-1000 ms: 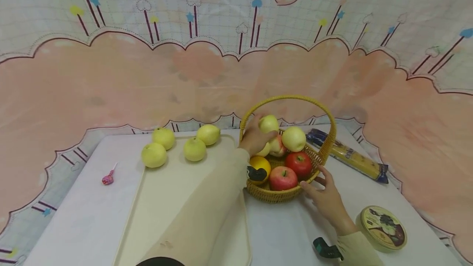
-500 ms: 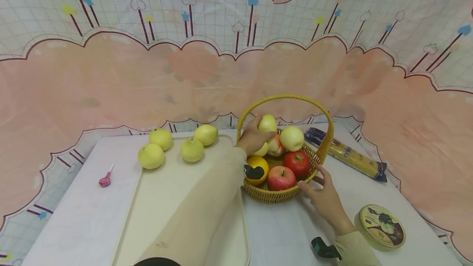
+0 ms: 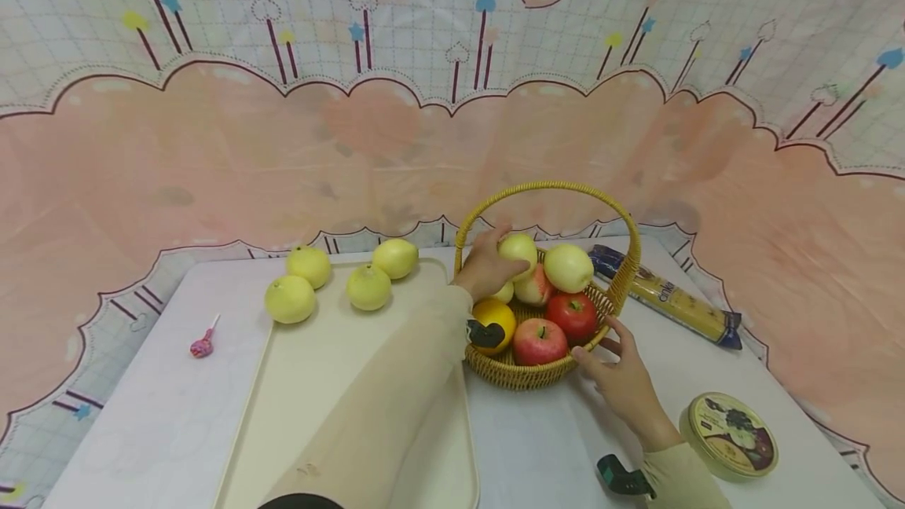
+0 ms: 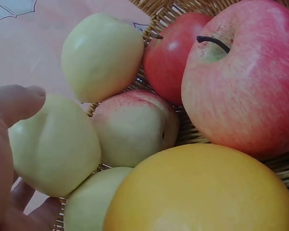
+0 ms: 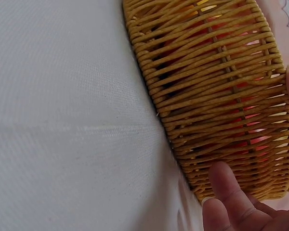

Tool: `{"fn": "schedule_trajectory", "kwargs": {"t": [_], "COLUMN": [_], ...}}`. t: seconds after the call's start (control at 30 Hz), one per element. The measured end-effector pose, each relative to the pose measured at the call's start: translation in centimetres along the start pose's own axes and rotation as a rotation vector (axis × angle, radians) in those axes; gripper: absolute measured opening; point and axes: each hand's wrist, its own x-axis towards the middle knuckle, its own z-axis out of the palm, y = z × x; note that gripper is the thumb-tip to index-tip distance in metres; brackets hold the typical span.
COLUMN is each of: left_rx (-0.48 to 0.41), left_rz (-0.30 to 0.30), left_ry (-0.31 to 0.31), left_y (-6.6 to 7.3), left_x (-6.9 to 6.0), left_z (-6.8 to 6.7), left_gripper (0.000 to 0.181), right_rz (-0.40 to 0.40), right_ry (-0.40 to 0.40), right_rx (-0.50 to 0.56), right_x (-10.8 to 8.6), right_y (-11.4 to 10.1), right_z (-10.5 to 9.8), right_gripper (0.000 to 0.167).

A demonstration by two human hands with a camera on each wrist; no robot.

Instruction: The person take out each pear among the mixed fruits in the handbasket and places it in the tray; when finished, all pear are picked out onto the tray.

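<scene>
My left hand (image 3: 488, 264) reaches over the left rim of the wicker basket (image 3: 519, 376) and grips a pale yellow-green peach (image 4: 53, 144), thumb on top and fingers on its far side. That peach presses against a pink-blushed peach (image 4: 135, 125) and another pale fruit (image 4: 94, 202). A third pale fruit (image 3: 569, 267) sits at the back right. Lower in the basket lie a red apple (image 3: 573, 317), a pink apple (image 3: 540, 342) and an orange-yellow fruit (image 4: 202, 192). My right hand (image 3: 625, 383) holds the basket's right front rim, its fingers against the weave outside.
A cream tray (image 3: 325, 407) lies left of the basket, several yellow-green round fruits (image 3: 368, 287) at its far end. A lollipop (image 3: 201, 347) is farther left. A spaghetti packet (image 3: 672, 301) and a round tin (image 3: 734, 434) lie to the right. The basket's handle (image 3: 551, 184) arches overhead.
The peach in my left hand has come down a little into the basket. The pink-blushed peach and the back right pale fruit have shifted slightly right. My right hand stays at the rim.
</scene>
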Motion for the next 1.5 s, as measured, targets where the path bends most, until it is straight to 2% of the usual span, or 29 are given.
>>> {"fn": "schedule_trajectory", "kwargs": {"t": [0.13, 0.3, 0.4, 0.73, 0.97, 1.17, 1.5], "left_rx": [0.036, 0.121, 0.154, 0.172, 0.197, 0.191, 0.133], "left_rz": [0.016, 0.013, 0.032, 0.085, 0.092, 0.117, 0.106], "left_ry": [-0.034, -0.1, -0.116, -0.127, -0.142, -0.135, -0.15], "left_y": [0.0, 0.1, 0.1, -0.4, 0.2, 0.8, 0.9], "left_x": [-0.3, -0.7, -0.9, -1.4, -2.5, -3.6, -5.3], "left_z": [-0.1, -0.1, -0.1, 0.4, 0.6, 0.3, -0.6], "left_gripper": [0.08, 0.083, 0.082, 0.077, 0.076, 0.075, 0.074], "right_rz": [0.003, 0.004, 0.006, 0.001, 0.007, 0.002, 0.014], "right_ry": [-0.004, -0.01, -0.01, -0.004, -0.015, -0.026, -0.023], "right_rx": [-0.005, -0.012, -0.013, -0.017, 0.008, -0.001, -0.025], "right_x": [0.0, 0.0, 0.0, -0.1, -0.3, -0.2, -0.2], "right_y": [-0.1, -0.2, -0.2, -0.1, -0.5, -0.7, -0.7], "right_z": [0.0, 0.0, 0.0, 0.1, 0.0, 0.1, 0.1], "right_gripper": [0.096, 0.097, 0.097, 0.096, 0.093, 0.096, 0.098]}}
